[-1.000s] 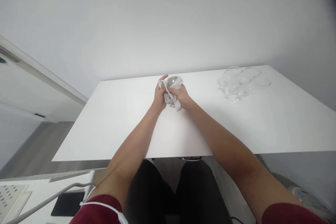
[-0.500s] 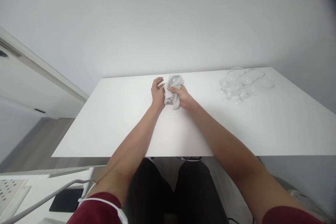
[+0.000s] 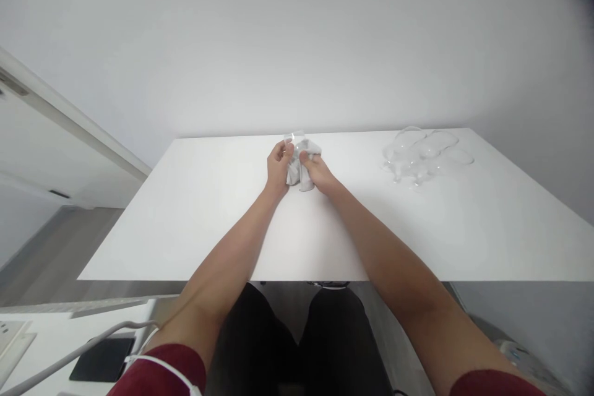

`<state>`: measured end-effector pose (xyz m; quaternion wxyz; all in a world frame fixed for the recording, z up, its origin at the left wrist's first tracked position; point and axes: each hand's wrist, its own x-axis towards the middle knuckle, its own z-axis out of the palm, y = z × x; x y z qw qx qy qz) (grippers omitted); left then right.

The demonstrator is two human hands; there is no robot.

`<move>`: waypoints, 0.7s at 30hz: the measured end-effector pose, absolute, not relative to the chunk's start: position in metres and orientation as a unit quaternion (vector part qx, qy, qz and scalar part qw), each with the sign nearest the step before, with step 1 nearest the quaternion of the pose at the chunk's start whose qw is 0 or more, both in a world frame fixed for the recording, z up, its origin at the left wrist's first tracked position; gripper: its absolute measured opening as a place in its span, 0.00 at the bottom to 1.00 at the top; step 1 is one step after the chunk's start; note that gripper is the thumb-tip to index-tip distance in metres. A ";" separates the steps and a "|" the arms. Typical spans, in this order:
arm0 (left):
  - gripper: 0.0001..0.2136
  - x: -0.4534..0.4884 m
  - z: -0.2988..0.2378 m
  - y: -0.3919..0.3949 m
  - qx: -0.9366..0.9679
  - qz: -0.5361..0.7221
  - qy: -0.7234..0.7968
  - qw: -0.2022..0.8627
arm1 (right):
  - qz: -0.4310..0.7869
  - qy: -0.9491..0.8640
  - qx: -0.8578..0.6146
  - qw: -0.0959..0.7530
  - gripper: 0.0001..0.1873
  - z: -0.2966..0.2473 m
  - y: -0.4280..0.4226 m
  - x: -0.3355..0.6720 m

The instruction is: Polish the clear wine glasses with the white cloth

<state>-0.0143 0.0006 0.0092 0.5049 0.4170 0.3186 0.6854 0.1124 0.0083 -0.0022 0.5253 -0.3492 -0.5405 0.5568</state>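
Over the back middle of the white table [image 3: 195, 216], both hands are close together on a white cloth [image 3: 306, 184] and a clear, see-through piece [image 3: 297, 137]. My left hand [image 3: 278, 165] grips the clear piece at its left side, thumb in front. My right hand [image 3: 320, 171] pinches the cloth against the right side of the same piece, its thumb on top. The clear piece pokes up above the fingers, and its lower part is covered by cloth. Its exact kind does not show.
Several clear, rounded pieces with thin loops [image 3: 413, 154] lie in a cluster at the table's right rear. A wall [image 3: 297, 43] stands behind the table. At lower left, a black flat object [image 3: 103, 359] rests on a white surface, near a grey cable [image 3: 83, 349].
The left fingers, spread beside the cloth before, now close on the clear piece. More of the clear piece shows above the cloth, and the right thumb has shifted. The view has turned slightly.
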 end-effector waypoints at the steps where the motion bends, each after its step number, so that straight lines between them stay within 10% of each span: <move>1: 0.21 -0.014 0.010 0.000 0.419 0.681 0.316 0.511 | 0.552 -0.543 -0.358 0.522 0.40 -0.003 0.009 0.113; 15: 0.24 -0.022 0.016 0.001 0.318 0.717 0.327 0.527 | 0.545 -0.435 -0.345 0.628 0.34 0.007 0.012 0.118; 21: 0.28 -0.025 0.018 0.002 0.291 0.708 0.299 0.570 | 0.717 -0.442 -0.268 0.467 0.37 0.019 -0.004 0.121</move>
